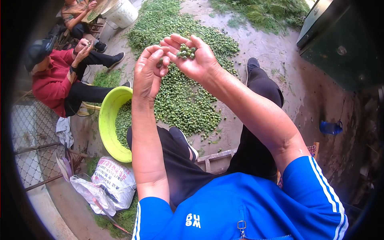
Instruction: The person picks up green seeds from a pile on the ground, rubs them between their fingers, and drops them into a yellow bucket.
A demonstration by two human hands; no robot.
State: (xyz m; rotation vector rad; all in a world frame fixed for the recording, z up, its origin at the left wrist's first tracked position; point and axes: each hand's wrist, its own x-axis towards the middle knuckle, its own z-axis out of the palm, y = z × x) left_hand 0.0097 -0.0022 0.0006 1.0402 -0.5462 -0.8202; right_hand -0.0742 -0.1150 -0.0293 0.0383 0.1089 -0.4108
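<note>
My right hand [194, 60] is turned palm up and cupped around several small, knobbly green cones [186, 52]. Beside it, my left hand [150, 70] has its thumb and fingers pinched around a single green cone [160, 63], partly hidden by the fingers. The fingertips of both hands meet or nearly meet. Beneath them, a large heap of the same cones [184, 104] is spread over the concrete floor, between my feet and beyond. To the left of my left forearm, a yellow-green tub [106, 124] leans at an angle with more cones inside.
A person in a red top [54, 80] sits at left, hands together; another person [74, 16] sits behind near a white bucket [121, 14]. Cut green branches [268, 12] lie at the back. A white printed sack [114, 180] and wire mesh [36, 140] are at left; a dark cabinet [344, 48] stands right.
</note>
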